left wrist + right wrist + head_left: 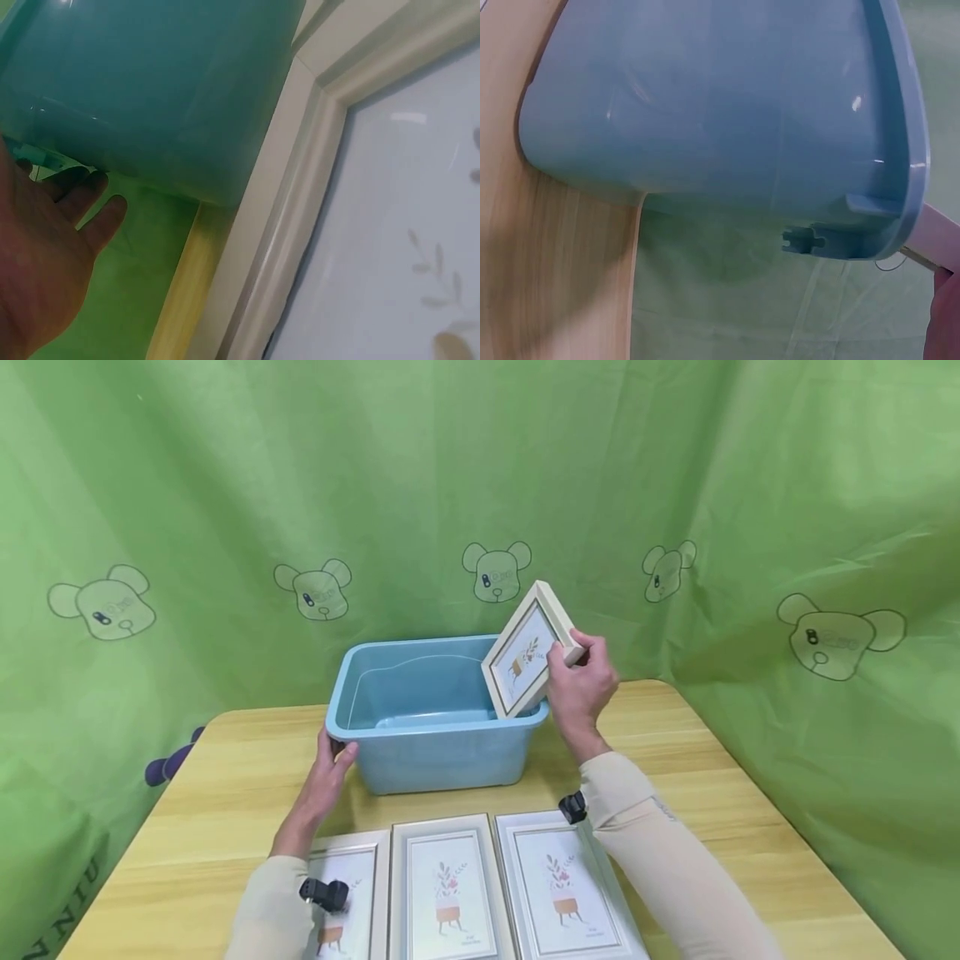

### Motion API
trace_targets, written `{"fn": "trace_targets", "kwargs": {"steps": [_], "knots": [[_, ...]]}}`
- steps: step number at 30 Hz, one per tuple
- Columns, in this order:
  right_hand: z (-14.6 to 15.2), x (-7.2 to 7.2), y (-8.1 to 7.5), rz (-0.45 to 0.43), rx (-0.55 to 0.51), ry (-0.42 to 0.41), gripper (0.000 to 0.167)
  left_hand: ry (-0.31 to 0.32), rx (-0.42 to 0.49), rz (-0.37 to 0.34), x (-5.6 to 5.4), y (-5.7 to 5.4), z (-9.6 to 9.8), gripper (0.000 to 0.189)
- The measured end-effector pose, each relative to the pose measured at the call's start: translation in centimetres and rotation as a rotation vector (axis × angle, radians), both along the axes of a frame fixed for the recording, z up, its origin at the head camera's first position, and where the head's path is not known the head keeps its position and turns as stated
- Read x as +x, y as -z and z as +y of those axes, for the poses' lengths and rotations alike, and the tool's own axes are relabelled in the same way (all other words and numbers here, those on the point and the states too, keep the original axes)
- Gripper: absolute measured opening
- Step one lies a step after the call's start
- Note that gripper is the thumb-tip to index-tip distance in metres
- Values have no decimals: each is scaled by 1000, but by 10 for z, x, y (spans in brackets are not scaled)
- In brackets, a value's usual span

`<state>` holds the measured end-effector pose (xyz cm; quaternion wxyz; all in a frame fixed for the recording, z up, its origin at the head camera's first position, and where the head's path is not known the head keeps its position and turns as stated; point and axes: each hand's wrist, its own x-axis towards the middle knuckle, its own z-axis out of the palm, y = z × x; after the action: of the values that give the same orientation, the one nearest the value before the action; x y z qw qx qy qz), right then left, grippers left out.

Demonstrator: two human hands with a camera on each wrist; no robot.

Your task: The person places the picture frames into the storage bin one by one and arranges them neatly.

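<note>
A light blue plastic bin point(438, 760) stands on the table. My right hand point(581, 685) grips a cream picture frame point(551, 610) by its right edge, thumb on the front. This frame is tilted, its lower part overlapping the bin's right end. In the right wrist view, the right hand point(943, 322) shows only at the edge, beside the bin's rim point(915, 172). At the bin's left front corner, my left hand point(327, 777) holds just under the rim, thumb towards the front wall. Fingers point(105, 221) of the left hand show beside the bin point(150, 90) in the left wrist view.
Three more picture frames lie face up in a row before the bin: a left one point(382, 877), a middle one point(450, 893) and a right one point(566, 893). The wooden table point(705, 777) ends near a green curtain point(405, 485). Something purple point(174, 762) shows past its left edge.
</note>
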<state>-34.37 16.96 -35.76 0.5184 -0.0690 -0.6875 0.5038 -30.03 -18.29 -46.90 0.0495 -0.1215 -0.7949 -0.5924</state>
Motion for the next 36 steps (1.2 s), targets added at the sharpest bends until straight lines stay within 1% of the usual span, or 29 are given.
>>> {"fn": "trace_targets", "kwargs": {"steps": [4, 8, 11, 14, 19, 23, 27, 30, 32, 36], "knots": [[-2, -2, 4, 10, 45, 33, 26, 0, -4, -6, 0, 0, 1, 72], [-6, -3, 8, 48, 137, 57, 25, -13, -38, -23, -1, -3, 0, 71], [-7, -5, 11, 75, 187, 71, 24, -20, -53, -37, -1, -5, -2, 72], [-8, -7, 15, 83, 207, 78, 23, -19, -35, -28, -2, -5, -1, 72], [-9, -9, 19, 70, 242, 82, 22, -11, 47, 38, -3, -7, 1, 71], [-12, -10, 22, 27, 282, 85, 21, -24, 79, 64, -3, -9, 3, 72], [-15, -9, 24, -59, 305, 80, 22, -36, 71, 60, -3, -10, 2, 70], [-16, -8, 24, -121, 308, 60, 23, -38, 70, 57, -4, -10, 2, 70], [-16, -7, 23, -157, 312, 38, 22, -39, 71, 58, -4, -10, 2, 70], [-17, -6, 22, -216, 334, 25, 21, -44, 81, 59, -5, -9, 2, 70]]}}
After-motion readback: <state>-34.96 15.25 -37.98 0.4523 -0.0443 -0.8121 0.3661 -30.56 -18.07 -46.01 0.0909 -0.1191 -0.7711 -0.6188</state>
